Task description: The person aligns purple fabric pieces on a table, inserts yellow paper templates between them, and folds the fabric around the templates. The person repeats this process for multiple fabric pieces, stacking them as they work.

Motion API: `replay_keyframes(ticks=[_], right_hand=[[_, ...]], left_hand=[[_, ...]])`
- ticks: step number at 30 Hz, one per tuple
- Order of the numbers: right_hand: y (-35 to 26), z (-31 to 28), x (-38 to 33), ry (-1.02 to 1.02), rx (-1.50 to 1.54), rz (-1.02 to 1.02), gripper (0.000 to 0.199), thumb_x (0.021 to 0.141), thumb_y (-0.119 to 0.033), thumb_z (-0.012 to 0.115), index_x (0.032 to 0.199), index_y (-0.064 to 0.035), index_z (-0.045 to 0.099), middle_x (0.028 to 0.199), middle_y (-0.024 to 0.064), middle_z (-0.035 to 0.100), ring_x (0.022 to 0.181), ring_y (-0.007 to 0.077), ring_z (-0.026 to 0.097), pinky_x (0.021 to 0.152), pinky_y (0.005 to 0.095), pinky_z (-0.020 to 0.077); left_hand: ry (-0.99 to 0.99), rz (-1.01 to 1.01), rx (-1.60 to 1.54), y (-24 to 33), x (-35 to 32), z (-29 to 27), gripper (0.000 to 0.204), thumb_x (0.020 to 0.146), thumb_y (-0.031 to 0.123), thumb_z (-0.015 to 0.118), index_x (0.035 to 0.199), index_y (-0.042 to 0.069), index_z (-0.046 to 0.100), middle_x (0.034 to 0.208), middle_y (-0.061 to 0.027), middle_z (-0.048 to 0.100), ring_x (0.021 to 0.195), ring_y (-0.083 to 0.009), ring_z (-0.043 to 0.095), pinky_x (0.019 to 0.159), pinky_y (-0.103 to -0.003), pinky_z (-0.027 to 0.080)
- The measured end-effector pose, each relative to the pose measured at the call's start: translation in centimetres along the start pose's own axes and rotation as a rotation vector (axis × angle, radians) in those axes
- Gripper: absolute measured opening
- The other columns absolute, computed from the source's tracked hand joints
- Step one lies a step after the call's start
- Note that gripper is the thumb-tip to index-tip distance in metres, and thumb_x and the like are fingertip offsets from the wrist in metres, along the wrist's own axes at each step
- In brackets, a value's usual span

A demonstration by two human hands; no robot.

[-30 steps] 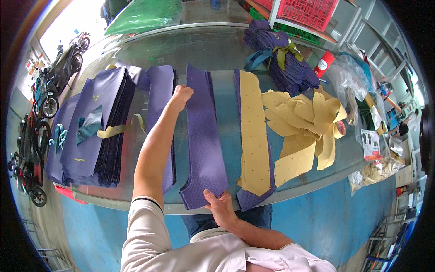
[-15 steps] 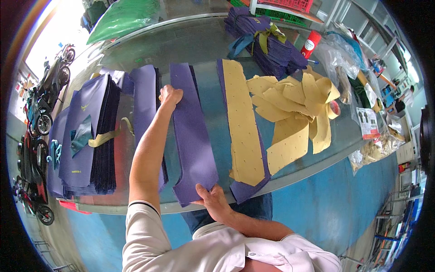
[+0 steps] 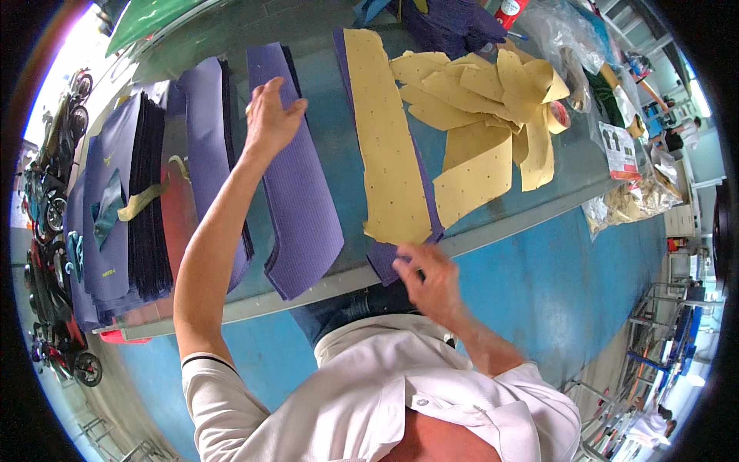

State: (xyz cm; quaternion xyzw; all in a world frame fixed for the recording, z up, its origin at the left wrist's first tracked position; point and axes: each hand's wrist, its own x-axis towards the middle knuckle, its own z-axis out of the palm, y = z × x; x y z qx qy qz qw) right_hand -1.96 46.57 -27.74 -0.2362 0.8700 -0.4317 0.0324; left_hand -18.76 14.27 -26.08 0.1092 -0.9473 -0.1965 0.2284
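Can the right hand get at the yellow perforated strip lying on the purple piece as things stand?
Probably yes. The right hand sits at the near end of the purple piece, just below the yellow perforated strip, and nothing lies over that strip's near end.

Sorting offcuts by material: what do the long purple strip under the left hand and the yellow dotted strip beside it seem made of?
The purple strip looks like matte woven or ribbed fabric, going by its fine lined texture and lack of shine. The yellow strip looks like thin paper or backing sheet: flat, matte, evenly dotted. Neither can be confirmed by sight.
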Motion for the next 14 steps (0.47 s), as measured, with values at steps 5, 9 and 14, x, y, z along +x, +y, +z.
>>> replay_keyframes(ticks=[5,9,14], right_hand=[[2.7,0.0,1.6,0.072,-0.241,-0.153,0.044,0.073,-0.011,0.075,0.110,-0.0009,0.055,0.113,0.0160,0.056,0.114,0.0368,0.051,0.095,0.0459,0.0433],[2.2,0.6,1.5,0.009,-0.318,-0.152,0.046,0.072,-0.013,0.076,0.110,-0.0003,0.054,0.120,0.0162,0.052,0.120,0.0367,0.046,0.101,0.0467,0.0381],[3.0,0.6,1.2,0.029,-0.293,-0.171,0.046,0.072,-0.014,0.075,0.110,-0.0004,0.054,0.122,0.0167,0.052,0.122,0.0365,0.046,0.102,0.0467,0.0371]], left_hand=[[-0.351,0.144,-0.318,7.0,-6.5,-1.5,0.027,0.079,0.020,0.069,0.095,0.000,0.062,0.082,-0.0168,0.066,0.080,-0.0321,0.067,0.069,-0.041,0.052],[-0.694,0.184,-0.210,9.8,-10.5,-1.3,0.019,0.077,0.015,0.067,0.084,-0.001,0.060,0.082,-0.0191,0.066,0.084,-0.0359,0.066,0.071,-0.042,0.051],[-0.900,0.129,-0.151,9.6,-11.8,-0.4,0.021,0.072,0.014,0.070,0.084,0.000,0.060,0.085,-0.0213,0.066,0.089,-0.0354,0.067,0.075,-0.043,0.051]])
